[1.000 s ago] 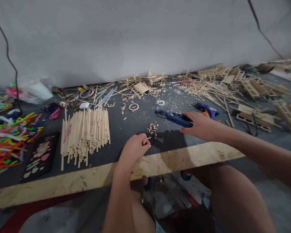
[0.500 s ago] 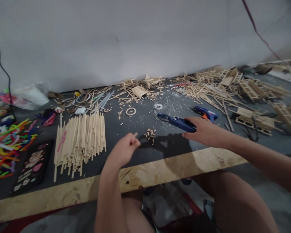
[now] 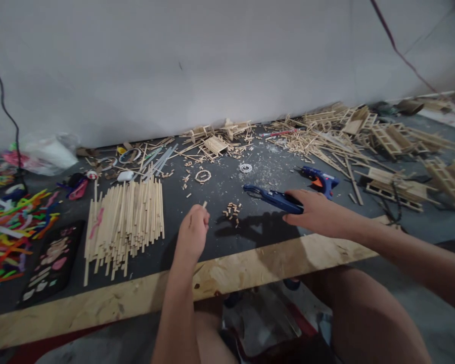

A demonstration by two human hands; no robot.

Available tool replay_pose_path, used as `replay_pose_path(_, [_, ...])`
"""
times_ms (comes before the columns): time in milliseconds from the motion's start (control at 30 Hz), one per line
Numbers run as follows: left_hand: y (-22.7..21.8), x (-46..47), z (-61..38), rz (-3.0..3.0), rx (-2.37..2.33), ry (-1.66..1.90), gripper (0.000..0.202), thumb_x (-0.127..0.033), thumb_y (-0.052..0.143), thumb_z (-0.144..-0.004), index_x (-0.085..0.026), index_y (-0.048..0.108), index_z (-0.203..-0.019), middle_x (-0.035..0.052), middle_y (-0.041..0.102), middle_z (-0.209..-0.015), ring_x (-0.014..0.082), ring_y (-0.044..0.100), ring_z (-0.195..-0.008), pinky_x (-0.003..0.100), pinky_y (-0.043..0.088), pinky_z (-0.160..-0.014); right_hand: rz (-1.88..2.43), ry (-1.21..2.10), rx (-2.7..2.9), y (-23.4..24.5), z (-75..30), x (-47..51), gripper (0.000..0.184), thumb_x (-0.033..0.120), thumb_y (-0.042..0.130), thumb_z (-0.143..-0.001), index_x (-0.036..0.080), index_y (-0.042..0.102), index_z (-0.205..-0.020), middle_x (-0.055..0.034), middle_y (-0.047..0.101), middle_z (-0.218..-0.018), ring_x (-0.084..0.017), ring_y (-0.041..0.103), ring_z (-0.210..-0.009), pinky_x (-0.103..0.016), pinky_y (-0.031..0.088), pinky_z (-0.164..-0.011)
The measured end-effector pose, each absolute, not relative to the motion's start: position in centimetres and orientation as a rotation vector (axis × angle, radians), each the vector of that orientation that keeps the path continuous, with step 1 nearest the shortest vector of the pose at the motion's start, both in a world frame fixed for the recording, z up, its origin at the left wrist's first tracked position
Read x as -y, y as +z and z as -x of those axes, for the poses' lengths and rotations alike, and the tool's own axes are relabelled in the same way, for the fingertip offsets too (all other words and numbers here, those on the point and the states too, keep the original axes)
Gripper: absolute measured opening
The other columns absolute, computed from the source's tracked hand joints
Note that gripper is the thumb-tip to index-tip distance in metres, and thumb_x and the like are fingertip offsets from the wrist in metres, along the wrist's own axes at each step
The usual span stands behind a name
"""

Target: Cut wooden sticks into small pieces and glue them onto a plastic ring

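My left hand (image 3: 193, 231) is closed in a fist around a thin wooden stick (image 3: 205, 204), whose short end pokes out above the fingers. My right hand (image 3: 311, 208) wraps the handles of a blue hand cutter (image 3: 269, 196); its narrow head points left and away from me. Between both hands, a small heap of short cut wooden pieces (image 3: 231, 210) lies on the dark tabletop (image 3: 220, 240). The stick and the cutter are apart. Fingers hide most of the stick.
Left of my hands lies a bundle of wooden sticks (image 3: 127, 222), with a phone (image 3: 53, 260) and colourful pipe cleaners (image 3: 7, 237) beyond. A blue glue gun (image 3: 320, 179) rests at right. Farther back are a wooden ring (image 3: 202, 176), a white ring (image 3: 246, 168) and small stick-built models (image 3: 390, 139).
My left hand has shifted a little left and turned more upright with the stick. The cutter in my right hand has dipped slightly. The view has moved a little.
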State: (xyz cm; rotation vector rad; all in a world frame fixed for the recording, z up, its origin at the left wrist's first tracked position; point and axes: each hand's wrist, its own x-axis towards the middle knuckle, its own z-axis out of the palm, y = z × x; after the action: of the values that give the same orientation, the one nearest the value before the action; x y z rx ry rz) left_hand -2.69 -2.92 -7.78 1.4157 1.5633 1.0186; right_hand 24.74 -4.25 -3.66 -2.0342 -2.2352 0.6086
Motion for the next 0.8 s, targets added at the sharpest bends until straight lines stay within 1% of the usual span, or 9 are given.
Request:
replay_pose_path(33, [-7.5,3.4,2.0,-1.414,-1.444,1.019,0.022,-0.027,0.033,-0.083,-0.021,0.038,-0.062,-0.0028,0.041,-0.061,0.0113,0.040,-0.053,0.023,0.032,-0.050,2.029,0.626,2.240,-3.7,-24.5,4.5,0.055,0.044,0.051,-0.074,0.016,0.050,-0.122,-0.0135,0.058,-0.113,-0.032,0.052,-0.106,-0.039,0.036,-0.090])
replay_pose_path(100, [-6.8,4.4,0.9,-1.411,-1.297,0.967,0.023,-0.033,0.036,-0.086,-0.020,0.045,-0.069,-0.0030,0.042,-0.062,0.0111,0.042,-0.054,0.023,0.034,-0.053,2.008,0.661,2.245,-3.7,-24.0,5.1,0.056,0.045,0.051,-0.074,0.017,0.048,-0.123,-0.0128,0.058,-0.114,-0.031,0.052,-0.106,-0.039,0.037,-0.090])
replay_pose_path(167, [-6.1,5.1,0.2,-1.414,-1.189,0.924,0.023,-0.038,0.038,-0.087,-0.020,0.052,-0.080,-0.0029,0.044,-0.063,0.0116,0.044,-0.057,0.023,0.037,-0.057,1.979,0.688,2.247,-3.8,-23.5,5.7,0.057,0.046,0.051,-0.074,0.018,0.047,-0.124,-0.0121,0.057,-0.115,-0.031,0.052,-0.105,-0.039,0.038,-0.088])
replay_pose_path(267, [-5.7,5.6,-0.3,-1.424,-1.115,0.915,0.026,-0.039,0.039,-0.087,-0.020,0.056,-0.092,-0.0019,0.048,-0.065,0.0124,0.047,-0.061,0.024,0.040,-0.061,1.937,0.706,2.250,-3.7,-22.7,6.3,0.055,0.046,0.052,-0.074,0.020,0.049,-0.123,-0.0115,0.057,-0.117,-0.031,0.052,-0.105,-0.038,0.038,-0.087])
replay_pose_path(300, [-5.6,5.7,-0.4,-1.435,-1.108,0.911,0.026,-0.039,0.040,-0.088,-0.019,0.056,-0.092,-0.0014,0.049,-0.065,0.0125,0.048,-0.062,0.023,0.040,-0.062,1.922,0.704,2.247,-3.6,-22.4,6.5,0.054,0.045,0.053,-0.074,0.020,0.050,-0.121,-0.0112,0.057,-0.116,-0.031,0.052,-0.104,-0.038,0.038,-0.086])
replay_pose_path(367, [-5.7,5.9,-0.4,-1.460,-1.094,0.900,0.025,-0.038,0.040,-0.088,-0.019,0.056,-0.083,-0.0004,0.053,-0.066,0.0125,0.049,-0.062,0.023,0.040,-0.062,1.886,0.689,2.245,-3.3,-21.9,6.8,0.049,0.042,0.053,-0.074,0.021,0.052,-0.117,-0.0101,0.060,-0.112,-0.029,0.054,-0.101,-0.036,0.038,-0.085])
replay_pose_path(467, [-5.7,6.0,-0.4,-1.460,-1.066,0.894,0.027,-0.038,0.040,-0.088,-0.019,0.051,-0.072,-0.0001,0.055,-0.066,0.0122,0.050,-0.062,0.023,0.040,-0.062,1.838,0.699,2.248,-2.8,-21.1,7.1,0.040,0.038,0.053,-0.074,0.021,0.055,-0.110,-0.0077,0.063,-0.102,-0.026,0.056,-0.092,-0.032,0.039,-0.078])
replay_pose_path(633, [-5.8,6.0,-0.2,-1.484,-1.098,0.900,0.029,-0.037,0.038,-0.089,-0.018,0.051,-0.072,-0.0008,0.053,-0.064,0.0117,0.051,-0.062,0.023,0.039,-0.063,1.883,0.722,2.196,-2.4,-20.3,7.3,0.034,0.036,0.054,-0.073,0.022,0.056,-0.103,-0.0054,0.064,-0.090,-0.021,0.057,-0.079,-0.027,0.038,-0.064])
replay_pose_path(800, [-6.0,6.0,-0.1,-1.424,-1.149,0.922,0.027,-0.038,0.039,-0.088,-0.018,0.053,-0.076,-0.0015,0.051,-0.066,0.0113,0.050,-0.061,0.023,0.039,-0.062,1.922,0.693,2.188,-2.5,-19.9,7.3,0.029,0.036,0.053,-0.073,0.023,0.056,-0.098,-0.0038,0.062,-0.084,-0.019,0.056,-0.072,-0.026,0.035,-0.060])
